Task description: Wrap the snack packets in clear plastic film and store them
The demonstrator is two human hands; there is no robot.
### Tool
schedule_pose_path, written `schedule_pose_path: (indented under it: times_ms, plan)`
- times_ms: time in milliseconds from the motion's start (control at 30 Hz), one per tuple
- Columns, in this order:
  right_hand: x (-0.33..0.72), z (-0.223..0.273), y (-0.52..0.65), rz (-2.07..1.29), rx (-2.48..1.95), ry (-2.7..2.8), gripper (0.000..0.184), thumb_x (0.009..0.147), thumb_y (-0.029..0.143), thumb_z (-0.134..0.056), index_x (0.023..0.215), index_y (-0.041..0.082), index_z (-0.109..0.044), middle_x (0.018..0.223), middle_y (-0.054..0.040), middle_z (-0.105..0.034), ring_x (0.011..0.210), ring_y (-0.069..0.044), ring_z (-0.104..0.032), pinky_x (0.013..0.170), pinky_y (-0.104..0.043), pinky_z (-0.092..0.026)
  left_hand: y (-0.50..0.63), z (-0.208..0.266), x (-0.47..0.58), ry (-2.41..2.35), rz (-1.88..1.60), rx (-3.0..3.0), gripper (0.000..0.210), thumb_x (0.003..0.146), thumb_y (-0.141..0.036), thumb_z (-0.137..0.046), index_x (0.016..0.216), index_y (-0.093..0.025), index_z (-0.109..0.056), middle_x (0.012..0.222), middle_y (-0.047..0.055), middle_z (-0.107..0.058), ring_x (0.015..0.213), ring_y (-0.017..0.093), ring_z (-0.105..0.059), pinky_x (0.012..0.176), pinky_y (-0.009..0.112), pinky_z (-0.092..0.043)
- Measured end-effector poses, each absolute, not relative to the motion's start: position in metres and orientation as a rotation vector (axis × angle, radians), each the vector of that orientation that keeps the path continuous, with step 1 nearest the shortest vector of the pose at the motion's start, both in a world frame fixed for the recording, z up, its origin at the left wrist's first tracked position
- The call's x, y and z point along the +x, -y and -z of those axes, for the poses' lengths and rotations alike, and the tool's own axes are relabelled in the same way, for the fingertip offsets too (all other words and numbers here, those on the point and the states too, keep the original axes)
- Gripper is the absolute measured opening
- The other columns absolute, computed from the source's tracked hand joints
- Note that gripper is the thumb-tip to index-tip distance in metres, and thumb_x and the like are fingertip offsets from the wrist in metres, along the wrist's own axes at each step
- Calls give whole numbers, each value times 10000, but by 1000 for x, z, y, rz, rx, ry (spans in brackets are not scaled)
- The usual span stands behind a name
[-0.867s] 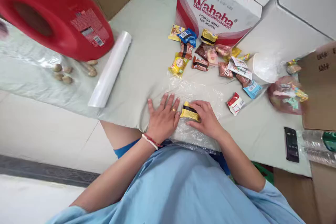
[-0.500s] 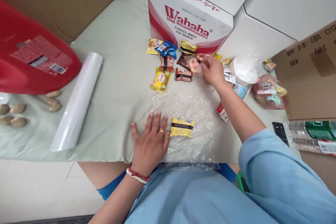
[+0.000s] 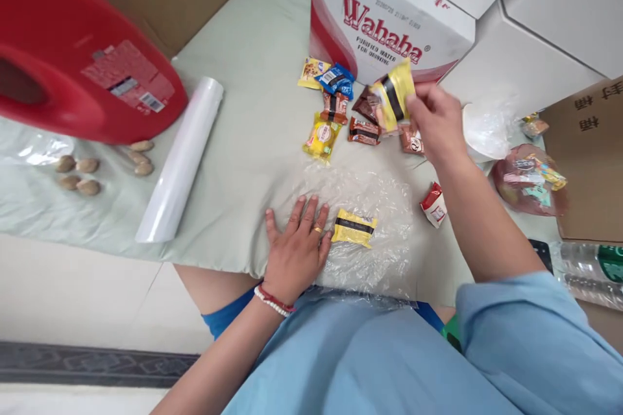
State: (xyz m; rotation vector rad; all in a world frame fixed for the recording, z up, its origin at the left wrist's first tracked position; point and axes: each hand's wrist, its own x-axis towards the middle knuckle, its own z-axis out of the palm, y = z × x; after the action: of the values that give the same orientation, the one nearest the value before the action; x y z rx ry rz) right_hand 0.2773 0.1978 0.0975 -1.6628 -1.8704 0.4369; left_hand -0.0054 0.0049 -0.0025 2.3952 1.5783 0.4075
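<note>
My left hand [image 3: 298, 243] lies flat with fingers spread on the left part of a clear plastic sheet [image 3: 384, 266]. Just right of its thumb, a yellow snack packet with a black band [image 3: 354, 228] rests on the sheet. My right hand [image 3: 435, 120] pinches a similar yellow snack packet [image 3: 393, 96] by its edge, raised above the pile. Beneath and around it lie brown packets [image 3: 364, 131], a blue packet [image 3: 337, 80], a cookie packet [image 3: 313, 72] and a yellow packet with a round label [image 3: 322, 136]. The held packet partly covers a pink one.
A white-and-red Wahaba-style water carton [image 3: 389, 19] stands behind the packets. At left are a red jug [image 3: 92, 71], a white plastic roll [image 3: 180, 162] and several brown nuts [image 3: 87, 167]. A white cup [image 3: 479, 133], a pink bag [image 3: 530, 180] and plastic bottles [image 3: 584, 262] are at right.
My right hand has picked up a yellow packet from the pile and lifted it. The left hand stays flat on the sheet. The whole view has shifted somewhat.
</note>
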Motion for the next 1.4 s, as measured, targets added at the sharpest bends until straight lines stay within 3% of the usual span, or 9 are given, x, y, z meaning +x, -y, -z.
schedule_pose_path:
  times_ms: [100, 233, 433, 600, 733, 900, 1100, 1233, 1400]
  plan:
    - [272, -101, -109, -1006, -1637, 1659, 383, 936, 592, -660, 947, 212, -707, 703, 15, -569, 609, -131, -510, 593, -262, -424, -4, 2, -5, -1584, -400, 2371, 517, 1091, -363, -384, 1588, -241, -455, 1692, 113, -372, 1593, 327, -322, 1263, 766, 46]
    - [252, -81, -37, -1396, -1637, 1626, 402, 954, 580, -619, 948, 191, -722, 812, -14, -684, 706, -152, -603, 674, -277, -487, -3, 3, -5, -1581, -402, 2378, 526, 1087, -364, -375, 1594, -249, -449, 1690, 120, -379, 1596, 337, -315, 1254, 785, 30]
    - [229, -53, -30, -797, -1870, 2058, 322, 1012, 354, -529, 1178, 178, -742, 1212, -123, -698, 1022, -235, -682, 895, -362, -521, -2, 5, -4, -1587, -419, 2404, 540, 1078, -367, -377, 1603, -258, -438, 1688, 131, -380, 1587, 351, -331, 1249, 794, 8]
    - [222, -65, -32, -773, -1802, 2291, 530, 966, 500, -678, 1410, 215, -631, 1405, -110, -652, 1227, -263, -654, 997, -356, -513, -1, 5, -3, -1596, -411, 2418, 541, 1085, -389, -363, 1599, -240, -442, 1686, 134, -383, 1586, 344, -334, 1246, 799, 4]
    - [208, -74, -23, -716, -1884, 2565, 735, 894, 439, -779, 1541, 227, -501, 1358, -111, -678, 1193, -304, -659, 935, -384, -532, -1, 4, -3, -1602, -420, 2412, 542, 1083, -387, -360, 1598, -243, -445, 1676, 143, -400, 1580, 349, -347, 1242, 804, -11]
    - [185, -77, -13, -483, -1917, 2705, 687, 933, 375, -721, 1551, 230, -459, 1381, -131, -652, 1199, -320, -611, 903, -395, -533, -1, 3, -3, -1591, -429, 2402, 537, 1079, -384, -364, 1587, -241, -461, 1674, 142, -404, 1579, 346, -351, 1239, 810, -24]
    - [193, -85, -19, -496, -1990, 2751, 567, 911, 282, -693, 1456, 229, -544, 1294, -133, -674, 1166, -318, -617, 878, -376, -517, 0, 1, -3, -1593, -414, 2386, 546, 1079, -378, -350, 1599, -237, -441, 1681, 136, -396, 1587, 338, -334, 1243, 801, -12]
    - [200, -85, -20, -547, -2001, 2701, 604, 909, 317, -703, 1483, 237, -532, 1296, -122, -677, 1160, -310, -640, 872, -365, -514, 0, 3, -3, -1589, -415, 2391, 544, 1081, -378, -349, 1599, -239, -441, 1682, 138, -394, 1587, 335, -333, 1244, 795, 11]
    - [198, -79, -17, -598, -1944, 2634, 668, 916, 371, -735, 1524, 231, -499, 1526, -127, -562, 1261, -309, -631, 920, -369, -523, 0, 4, -3, -1600, -432, 2393, 535, 1079, -377, -359, 1587, -244, -462, 1676, 140, -404, 1583, 336, -342, 1245, 794, -2]
